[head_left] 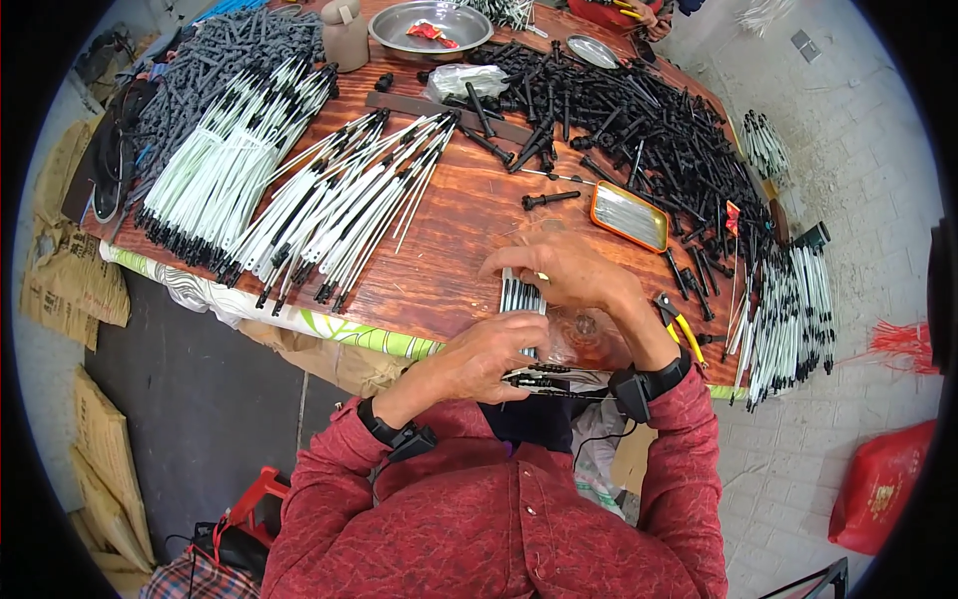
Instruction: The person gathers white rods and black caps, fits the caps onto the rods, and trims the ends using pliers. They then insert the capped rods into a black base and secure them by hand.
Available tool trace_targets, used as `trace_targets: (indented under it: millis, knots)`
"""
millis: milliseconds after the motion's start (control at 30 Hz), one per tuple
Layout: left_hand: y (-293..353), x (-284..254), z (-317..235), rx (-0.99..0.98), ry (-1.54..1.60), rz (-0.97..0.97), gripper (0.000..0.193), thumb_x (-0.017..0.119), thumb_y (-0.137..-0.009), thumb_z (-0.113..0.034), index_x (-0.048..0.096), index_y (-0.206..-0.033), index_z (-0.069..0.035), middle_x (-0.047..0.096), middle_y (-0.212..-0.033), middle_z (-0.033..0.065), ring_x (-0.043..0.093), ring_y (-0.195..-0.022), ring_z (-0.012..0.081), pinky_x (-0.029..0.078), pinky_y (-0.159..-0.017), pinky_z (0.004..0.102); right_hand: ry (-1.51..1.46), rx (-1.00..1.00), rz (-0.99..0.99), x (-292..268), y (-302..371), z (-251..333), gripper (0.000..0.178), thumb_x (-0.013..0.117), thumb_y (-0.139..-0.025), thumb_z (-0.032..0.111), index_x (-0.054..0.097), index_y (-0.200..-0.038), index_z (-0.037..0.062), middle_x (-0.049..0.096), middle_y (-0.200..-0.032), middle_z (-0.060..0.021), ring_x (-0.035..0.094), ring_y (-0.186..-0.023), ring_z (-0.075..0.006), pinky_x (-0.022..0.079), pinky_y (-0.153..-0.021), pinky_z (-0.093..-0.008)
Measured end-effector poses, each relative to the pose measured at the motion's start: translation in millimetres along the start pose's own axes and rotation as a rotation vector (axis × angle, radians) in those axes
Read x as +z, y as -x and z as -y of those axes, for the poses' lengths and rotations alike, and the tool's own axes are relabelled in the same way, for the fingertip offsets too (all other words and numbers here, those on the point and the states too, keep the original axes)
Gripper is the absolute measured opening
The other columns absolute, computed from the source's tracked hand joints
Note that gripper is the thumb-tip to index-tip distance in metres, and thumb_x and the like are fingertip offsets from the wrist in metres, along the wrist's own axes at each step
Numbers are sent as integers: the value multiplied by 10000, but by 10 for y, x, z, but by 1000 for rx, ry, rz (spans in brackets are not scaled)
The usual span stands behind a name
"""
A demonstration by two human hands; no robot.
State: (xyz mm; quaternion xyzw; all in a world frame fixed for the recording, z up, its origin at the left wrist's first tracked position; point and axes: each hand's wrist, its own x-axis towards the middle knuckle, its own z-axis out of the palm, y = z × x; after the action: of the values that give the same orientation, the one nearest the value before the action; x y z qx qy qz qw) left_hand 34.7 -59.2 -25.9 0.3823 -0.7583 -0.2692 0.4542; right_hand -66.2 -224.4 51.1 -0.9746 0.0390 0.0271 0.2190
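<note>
L hand (484, 356) curls over near end of striped bundle (521, 296) by table (449, 250) edge, R hand (571, 272) bends over far end; can't tell if either's pinching. Looks like sorting step, next prob. needs light pick w/ L hand steady.

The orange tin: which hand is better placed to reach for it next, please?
Probably the right hand: it is nearer the tin, which lies just beyond it to the right. The left hand is farther, with the right one between. Both seem occupied with the strips.
</note>
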Motion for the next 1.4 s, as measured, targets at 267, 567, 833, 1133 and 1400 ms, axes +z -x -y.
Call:
trace_targets:
  millis: [267,567,833,1133,1400]
  knots:
    - [-23,-5,-31,-45,3,14,385,775,-558,-69,633,-915,-29,576,-1048,74,584,-1064,310,500,-907,421,-57,-159,-323,158,166,-195,122,684,-836,91,636,-948,84,629,-890,-84,608,-824,-309,475,-700,-418]
    - [-56,-3,-80,-95,33,10,413,797,-581,-70,602,-945,-50,579,-1043,88,588,-1016,318,497,-880,411,-110,32,-321,251,236,-168,123,699,-846,114,618,-907,43,614,-865,-98,613,-789,-268,478,-687,-377]
    - [-74,-19,-75,-5,-22,28,407,791,-610,-52,594,-965,-70,577,-995,96,586,-977,326,492,-850,408,-549,203,-636,353,390,-170,102,662,-893,87,638,-956,11,638,-886,-102,625,-826,-199,490,-728,-309]
    - [-78,-12,-130,-23,-19,15,386,786,-623,-59,598,-960,-65,579,-971,94,591,-971,324,486,-847,406,-280,170,-609,492,375,-13,90,633,-900,82,662,-930,2,654,-866,-96,618,-807,-181,483,-714,-320]
    - [-74,-14,-144,-2,-50,50,312,784,-605,-62,639,-881,-61,586,-980,77,596,-983,314,499,-856,408,-388,391,-628,656,238,-79,114,639,-892,102,674,-952,12,662,-857,-100,628,-788,-191,474,-703,-329]
